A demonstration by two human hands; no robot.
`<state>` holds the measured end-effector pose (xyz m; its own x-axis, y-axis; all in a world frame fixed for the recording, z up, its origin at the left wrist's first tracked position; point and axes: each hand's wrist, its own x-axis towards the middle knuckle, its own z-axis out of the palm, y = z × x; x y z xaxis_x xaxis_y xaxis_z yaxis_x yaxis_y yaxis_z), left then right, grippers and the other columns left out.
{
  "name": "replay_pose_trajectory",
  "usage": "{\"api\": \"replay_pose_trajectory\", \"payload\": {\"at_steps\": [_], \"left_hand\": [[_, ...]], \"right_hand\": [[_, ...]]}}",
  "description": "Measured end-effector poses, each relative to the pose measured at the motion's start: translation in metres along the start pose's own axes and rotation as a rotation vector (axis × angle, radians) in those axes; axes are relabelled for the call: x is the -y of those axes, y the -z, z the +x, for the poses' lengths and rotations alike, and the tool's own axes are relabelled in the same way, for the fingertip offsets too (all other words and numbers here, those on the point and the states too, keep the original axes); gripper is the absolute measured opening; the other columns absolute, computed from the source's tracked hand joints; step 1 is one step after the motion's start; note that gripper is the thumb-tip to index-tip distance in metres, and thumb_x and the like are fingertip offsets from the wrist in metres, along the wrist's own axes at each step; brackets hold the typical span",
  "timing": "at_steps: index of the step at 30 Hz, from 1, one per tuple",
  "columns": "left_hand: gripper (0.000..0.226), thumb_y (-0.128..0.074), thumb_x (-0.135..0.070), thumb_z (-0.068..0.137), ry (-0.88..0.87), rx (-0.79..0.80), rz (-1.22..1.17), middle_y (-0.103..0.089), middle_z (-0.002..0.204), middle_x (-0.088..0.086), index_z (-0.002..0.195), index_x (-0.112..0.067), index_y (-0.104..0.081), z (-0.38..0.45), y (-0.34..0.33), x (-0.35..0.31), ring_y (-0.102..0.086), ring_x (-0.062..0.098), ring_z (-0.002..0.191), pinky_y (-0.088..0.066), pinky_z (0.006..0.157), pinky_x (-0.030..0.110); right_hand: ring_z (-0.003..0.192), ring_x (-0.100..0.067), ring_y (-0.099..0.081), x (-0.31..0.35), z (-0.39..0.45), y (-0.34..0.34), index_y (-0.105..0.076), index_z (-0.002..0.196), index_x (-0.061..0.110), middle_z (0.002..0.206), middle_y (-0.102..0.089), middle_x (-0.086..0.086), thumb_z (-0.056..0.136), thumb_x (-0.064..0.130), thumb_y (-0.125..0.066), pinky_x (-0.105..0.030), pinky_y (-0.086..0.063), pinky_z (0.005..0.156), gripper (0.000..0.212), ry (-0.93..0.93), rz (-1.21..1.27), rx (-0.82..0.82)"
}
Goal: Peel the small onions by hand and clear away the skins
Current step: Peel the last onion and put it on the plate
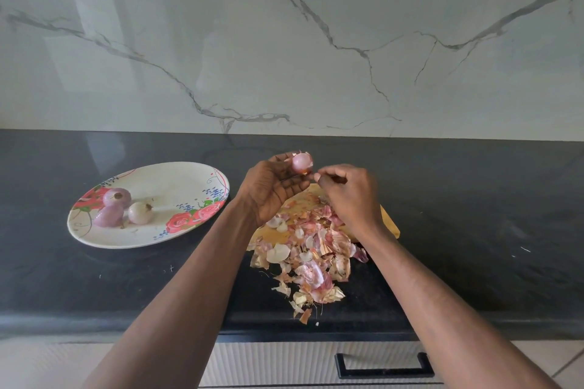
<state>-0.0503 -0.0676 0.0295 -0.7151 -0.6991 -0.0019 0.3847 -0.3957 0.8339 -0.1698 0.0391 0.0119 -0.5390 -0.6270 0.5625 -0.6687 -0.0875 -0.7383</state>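
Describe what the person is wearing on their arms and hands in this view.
Nothing is worn that shows. Both forearms are bare from the bottom edge of the frame up to the wrists, with no sleeves in view. The left hand and right hand are bare too: no gloves, and no watch, bracelet or ring visible.

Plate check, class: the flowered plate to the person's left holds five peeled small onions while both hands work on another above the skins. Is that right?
Not quite. The head view shows three onions on the flowered plate, not five. The rest holds: the left hand and right hand work on another onion above the skins.
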Motion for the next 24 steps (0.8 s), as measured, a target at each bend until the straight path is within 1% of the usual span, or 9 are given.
{"api": "replay_pose_trajectory", "payload": {"at_steps": [3, 5, 7, 9, 11, 15, 17, 21, 24], "left_hand": [[0.024, -0.041, 0.000, 0.102, 0.001, 0.007, 0.079, -0.074, 0.090, 0.016, 0.111, -0.002, -0.063, 0.0001, -0.0006, 0.0016, -0.072, 0.024, 0.073, -0.060, 0.073, 0.033], [0.022, -0.043, 0.001, 0.101, 0.004, 0.018, 0.120, -0.073, 0.093, 0.017, 0.110, -0.002, -0.063, -0.0003, -0.0020, 0.0022, -0.071, 0.023, 0.075, -0.061, 0.073, 0.033], [0.019, -0.048, 0.002, 0.100, -0.002, 0.031, 0.132, -0.072, 0.100, 0.018, 0.111, -0.002, -0.063, 0.0003, -0.0024, 0.0027, -0.072, 0.025, 0.081, -0.062, 0.078, 0.035], [0.017, -0.054, 0.002, 0.098, -0.013, 0.041, 0.128, -0.072, 0.103, 0.017, 0.113, 0.000, -0.062, 0.0003, -0.0022, 0.0031, -0.072, 0.025, 0.086, -0.062, 0.081, 0.036], [0.021, -0.058, 0.001, 0.096, -0.021, 0.044, 0.127, -0.072, 0.101, 0.016, 0.117, 0.002, -0.061, -0.0004, -0.0024, 0.0037, -0.072, 0.024, 0.087, -0.062, 0.082, 0.035], [0.015, -0.055, 0.001, 0.098, -0.018, 0.023, 0.127, -0.071, 0.099, 0.018, 0.111, 0.003, -0.062, -0.0027, -0.0037, 0.0031, -0.071, 0.025, 0.086, -0.063, 0.077, 0.033], [0.012, -0.054, 0.002, 0.098, -0.004, 0.010, 0.105, -0.071, 0.098, 0.019, 0.107, 0.001, -0.062, -0.0032, -0.0035, 0.0018, -0.071, 0.025, 0.083, -0.063, 0.072, 0.031], [0.013, -0.054, 0.001, 0.098, 0.023, 0.006, 0.033, -0.071, 0.100, 0.023, 0.109, 0.004, -0.061, -0.0042, -0.0058, 0.0007, -0.073, 0.027, 0.082, -0.063, 0.075, 0.032], [0.014, -0.053, 0.000, 0.099, 0.037, -0.010, -0.048, -0.070, 0.098, 0.026, 0.109, 0.006, -0.060, -0.0052, -0.0066, -0.0009, -0.072, 0.032, 0.084, -0.063, 0.076, 0.032]], "right_hand": [[0.069, -0.006, -0.068, 0.0065, 0.0001, 0.0007, -0.079, 0.093, 0.021, 0.078, -0.073, 0.014, 0.090, 0.036, -0.073, -0.029, -0.054, 0.057, 0.017, -0.103, 0.096, 0.009], [0.069, -0.012, -0.069, 0.0062, 0.0006, -0.0002, -0.079, 0.089, 0.019, 0.076, -0.072, 0.010, 0.091, 0.034, -0.073, -0.036, -0.055, 0.058, 0.016, -0.128, 0.082, 0.005], [0.067, -0.015, -0.068, 0.0036, 0.0023, -0.0009, -0.077, 0.087, 0.017, 0.074, -0.071, 0.006, 0.094, 0.025, -0.071, -0.039, -0.056, 0.059, 0.013, -0.156, 0.082, -0.006], [0.060, -0.010, -0.063, 0.0013, 0.0036, -0.0010, -0.075, 0.085, 0.016, 0.070, -0.068, 0.007, 0.095, 0.022, -0.068, -0.033, -0.051, 0.052, 0.013, -0.155, 0.062, 0.011], [0.052, -0.004, -0.052, 0.0030, 0.0016, -0.0027, -0.072, 0.083, 0.012, 0.065, -0.062, 0.008, 0.097, 0.023, -0.066, -0.024, -0.039, 0.049, 0.018, -0.129, 0.033, 0.054], [0.055, -0.010, -0.046, 0.0060, -0.0020, -0.0056, -0.064, 0.078, 0.003, 0.063, -0.056, 0.001, 0.093, 0.033, -0.066, -0.030, -0.037, 0.051, 0.034, -0.121, 0.042, 0.062], [0.057, -0.012, -0.047, 0.0047, -0.0011, -0.0050, -0.062, 0.077, 0.005, 0.064, -0.055, 0.001, 0.093, 0.029, -0.068, -0.033, -0.039, 0.053, 0.029, -0.141, 0.053, 0.052], [0.059, -0.010, -0.048, 0.0030, 0.0012, -0.0038, -0.059, 0.073, 0.014, 0.066, -0.055, 0.004, 0.091, 0.015, -0.068, -0.034, -0.043, 0.056, 0.020, -0.139, 0.029, 0.005], [0.074, -0.011, -0.060, 0.0001, 0.0019, -0.0028, -0.070, 0.081, 0.009, 0.080, -0.062, 0.005, 0.087, -0.001, -0.067, -0.033, -0.053, 0.067, 0.012, -0.063, -0.062, -0.006]]}}
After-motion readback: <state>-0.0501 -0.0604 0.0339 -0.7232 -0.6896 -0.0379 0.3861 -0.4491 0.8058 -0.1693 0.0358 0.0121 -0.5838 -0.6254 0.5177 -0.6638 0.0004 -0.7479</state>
